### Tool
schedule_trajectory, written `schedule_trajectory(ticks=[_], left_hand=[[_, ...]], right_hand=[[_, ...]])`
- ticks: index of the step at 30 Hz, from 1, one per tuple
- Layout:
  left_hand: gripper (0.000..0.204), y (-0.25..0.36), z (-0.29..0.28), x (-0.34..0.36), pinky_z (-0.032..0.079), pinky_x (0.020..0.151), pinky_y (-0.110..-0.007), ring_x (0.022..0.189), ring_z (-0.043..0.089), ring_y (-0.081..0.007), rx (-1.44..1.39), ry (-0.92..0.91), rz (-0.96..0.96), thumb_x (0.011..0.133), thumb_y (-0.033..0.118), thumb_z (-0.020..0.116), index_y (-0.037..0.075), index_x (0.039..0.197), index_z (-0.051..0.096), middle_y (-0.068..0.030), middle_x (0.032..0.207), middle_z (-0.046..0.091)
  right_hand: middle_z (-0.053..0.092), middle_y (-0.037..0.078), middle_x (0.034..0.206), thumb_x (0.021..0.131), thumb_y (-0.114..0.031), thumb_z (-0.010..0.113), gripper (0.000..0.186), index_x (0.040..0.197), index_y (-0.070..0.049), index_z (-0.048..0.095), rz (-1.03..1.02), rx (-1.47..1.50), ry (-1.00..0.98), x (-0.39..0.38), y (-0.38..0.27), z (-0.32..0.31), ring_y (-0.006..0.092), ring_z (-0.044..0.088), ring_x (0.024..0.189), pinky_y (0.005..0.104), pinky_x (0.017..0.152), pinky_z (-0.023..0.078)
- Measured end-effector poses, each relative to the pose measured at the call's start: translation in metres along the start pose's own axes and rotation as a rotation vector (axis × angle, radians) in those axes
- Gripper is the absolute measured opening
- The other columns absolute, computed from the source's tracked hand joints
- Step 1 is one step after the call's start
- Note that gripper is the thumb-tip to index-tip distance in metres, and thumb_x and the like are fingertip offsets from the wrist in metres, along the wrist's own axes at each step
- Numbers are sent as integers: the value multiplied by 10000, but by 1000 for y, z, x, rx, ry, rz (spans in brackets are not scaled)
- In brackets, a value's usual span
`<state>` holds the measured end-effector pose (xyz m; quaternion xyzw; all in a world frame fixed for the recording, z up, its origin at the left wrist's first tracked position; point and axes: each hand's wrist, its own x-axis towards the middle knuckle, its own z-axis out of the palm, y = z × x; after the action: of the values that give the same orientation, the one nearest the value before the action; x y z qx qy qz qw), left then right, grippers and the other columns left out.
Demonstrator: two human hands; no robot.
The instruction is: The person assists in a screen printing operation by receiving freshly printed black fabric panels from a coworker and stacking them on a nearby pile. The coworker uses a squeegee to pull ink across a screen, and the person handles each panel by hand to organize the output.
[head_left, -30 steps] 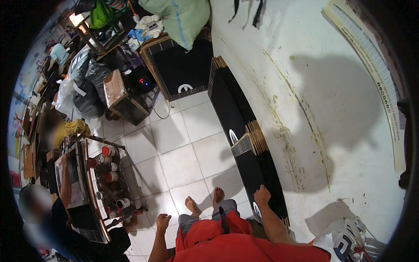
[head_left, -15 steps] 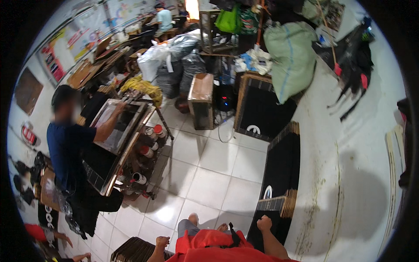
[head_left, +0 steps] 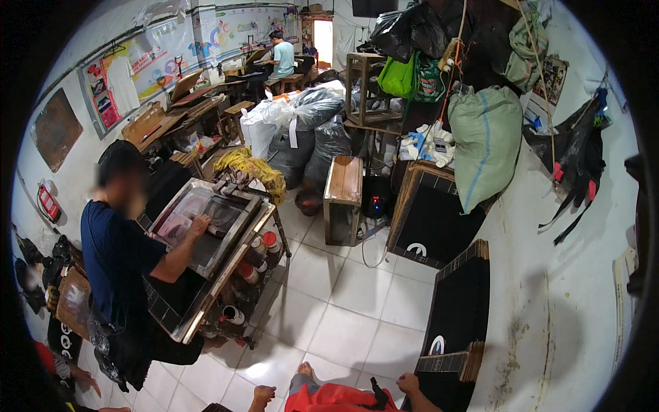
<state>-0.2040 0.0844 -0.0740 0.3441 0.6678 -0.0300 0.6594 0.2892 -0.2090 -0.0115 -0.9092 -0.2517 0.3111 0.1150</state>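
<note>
At the bottom, my left hand [head_left: 264,394] hangs beside my red clothing [head_left: 347,397], its fingers curled with nothing visible in them. My right hand [head_left: 408,384] is curled too, beside a stack of black fabric-covered boards [head_left: 449,302] leaning by the white wall; I see nothing in it. To my left a co-worker in dark blue [head_left: 110,254] reaches with one hand [head_left: 199,225] over a framed screen [head_left: 185,216] on a printing table. Jars [head_left: 269,242] sit on its lower shelf.
Ahead are full bags [head_left: 305,137], a wooden box [head_left: 342,175], a cable on the tiles, another board stack [head_left: 425,220] and a green sack [head_left: 484,151]. A seated person [head_left: 283,58] is at the back. Another person's hand [head_left: 86,378] shows at lower left.
My view has lifted from the floor toward the back of the room, so my hands sit lower in it. The co-worker's hand has moved down over the screen.
</note>
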Motion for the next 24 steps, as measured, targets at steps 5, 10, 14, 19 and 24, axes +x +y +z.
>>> schedule_trajectory(ticks=[5,10,14,19,24], left_hand=[[231,90,-46,28,473,631,-326,768,627,-191,108,130,154,822,211,590,50,983,630,-88,880,649],[163,145,-107,31,466,523,-297,621,605,-185,-104,219,277,781,142,597,32,899,621,-74,749,628],[166,156,-148,32,460,513,-312,598,595,-183,-93,266,185,765,151,635,30,874,605,-71,705,603],[149,153,-169,21,457,501,-320,576,595,-196,18,327,61,770,157,635,40,849,585,-79,700,598],[119,149,-156,22,449,479,-295,571,601,-180,-15,247,18,792,157,599,42,814,613,-72,685,615]], right_hand=[[651,169,857,640,-273,661,268,798,-59,690,71,53,-29,-5,-54,23,304,626,840,375,795,488],[661,151,785,611,-256,710,287,811,-51,691,38,121,28,6,-93,48,275,640,765,355,720,502],[664,141,778,620,-203,703,243,807,-49,692,64,214,62,18,-117,55,247,638,738,339,698,502],[663,128,758,624,-182,702,225,794,-36,687,103,271,106,25,-131,57,226,635,709,327,651,503],[663,144,790,612,-230,676,245,777,-50,688,200,331,47,17,-123,59,278,639,764,356,718,498]])
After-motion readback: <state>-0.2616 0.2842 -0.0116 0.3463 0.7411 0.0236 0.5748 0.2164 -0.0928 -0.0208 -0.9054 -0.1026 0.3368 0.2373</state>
